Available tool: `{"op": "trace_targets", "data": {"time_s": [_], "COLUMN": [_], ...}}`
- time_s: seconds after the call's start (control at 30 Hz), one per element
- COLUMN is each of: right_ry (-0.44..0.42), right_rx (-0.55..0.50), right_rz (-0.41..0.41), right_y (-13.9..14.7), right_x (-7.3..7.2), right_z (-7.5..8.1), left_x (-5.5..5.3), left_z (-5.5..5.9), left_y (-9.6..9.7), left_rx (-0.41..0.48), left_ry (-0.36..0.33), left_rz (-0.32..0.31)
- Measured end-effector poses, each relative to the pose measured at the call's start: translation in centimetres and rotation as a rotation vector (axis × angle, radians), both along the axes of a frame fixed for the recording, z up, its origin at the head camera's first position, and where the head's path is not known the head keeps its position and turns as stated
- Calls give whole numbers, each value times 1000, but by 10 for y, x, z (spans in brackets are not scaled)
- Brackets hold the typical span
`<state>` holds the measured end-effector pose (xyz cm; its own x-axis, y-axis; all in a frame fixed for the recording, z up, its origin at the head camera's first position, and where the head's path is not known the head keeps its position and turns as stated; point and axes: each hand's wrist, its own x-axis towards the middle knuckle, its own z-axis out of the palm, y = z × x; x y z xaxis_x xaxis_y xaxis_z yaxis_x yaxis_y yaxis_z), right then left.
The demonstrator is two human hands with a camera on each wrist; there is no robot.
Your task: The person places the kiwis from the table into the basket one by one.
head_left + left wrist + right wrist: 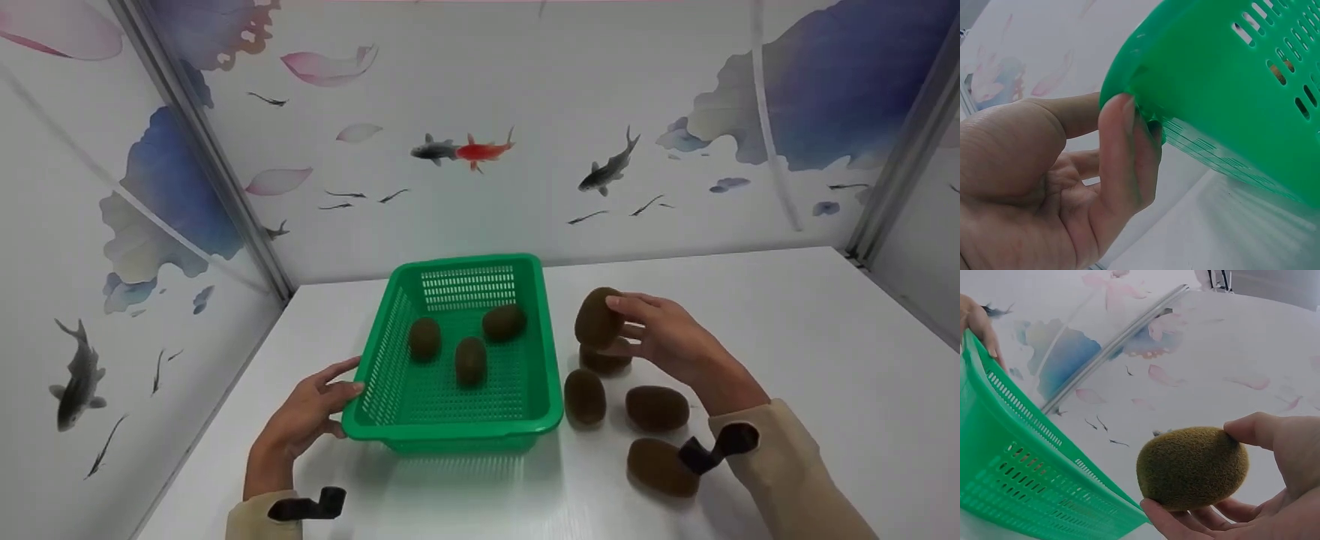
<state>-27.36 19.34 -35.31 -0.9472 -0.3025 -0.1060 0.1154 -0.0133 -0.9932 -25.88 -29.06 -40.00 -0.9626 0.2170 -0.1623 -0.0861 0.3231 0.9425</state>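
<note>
My left hand [304, 409] grips the left rim of a green plastic basket [454, 430], thumb on the rim and fingers curled beneath it, as the left wrist view shows. Inside the basket lie three brown fuzzy kiwis, one of them the front kiwi [471, 362]. To the right of the basket, my right hand [670, 341] holds another kiwi [1192, 468] between thumb and fingers, raised above the table. Below that hand, a partly hidden kiwi [604, 361] rests on the table.
More kiwis lie on the white table [810, 337] right of the basket: one kiwi [585, 399] close to its side, another kiwi [657, 409] farther right, and a front kiwi [660, 466] near my right sleeve. Printed white panels [480, 217] stand behind and at the sides.
</note>
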Motion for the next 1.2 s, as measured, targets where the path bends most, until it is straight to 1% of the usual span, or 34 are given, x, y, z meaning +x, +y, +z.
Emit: {"op": "trace_targets", "data": {"time_s": [0.3, 0.43, 0.6, 0.87, 1.0, 1.2], "right_ry": [-39, -44, -55, -86, -134, -191], "right_rx": [-6, -39, -79, -96, -146, -244], "right_rz": [-1, 21, 41, 62, 37, 10], "right_y": [-26, -39, -55, -74, -84, -100], "right_x": [-1, -2, -6, -15, -21, -28], "right_z": [8, 13, 21, 35, 40, 45], "left_x": [1, 1, 1, 0, 0, 0], "left_z": [1, 1, 1, -2, -2, -1], "left_y": [0, -1, -2, -2, -2, -2], "left_rx": [-4, -3, 5, 49, 63, 53], "left_ry": [1, 1, -1, 5, 5, -4], "left_rz": [-2, -2, -11, -40, -49, -39]}}
